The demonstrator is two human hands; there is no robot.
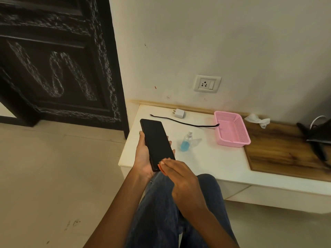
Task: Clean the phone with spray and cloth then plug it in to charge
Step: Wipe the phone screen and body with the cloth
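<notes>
We are holding the phone point(157, 144) out over the near left corner of the white tabletop point(211, 163), with open floor point(53, 176) spreading to our left and the dark door point(53, 59) standing beyond it. Our left hand point(143, 154) is cradling the phone from beneath, fingers curling round its edges. Our right hand point(179, 174) is pressing something orange point(162, 170), partly hidden under flat fingers, against the phone's near end. On the tabletop the spray bottle point(186, 142) is standing just right of the phone, the black cable point(184, 122) and white charger point(179, 113) are lying behind it, and the pink basket point(232, 128) is sitting farther right. The wall socket point(207, 83) is showing above them. The phone's long axis is running away from us, screen upward.
</notes>
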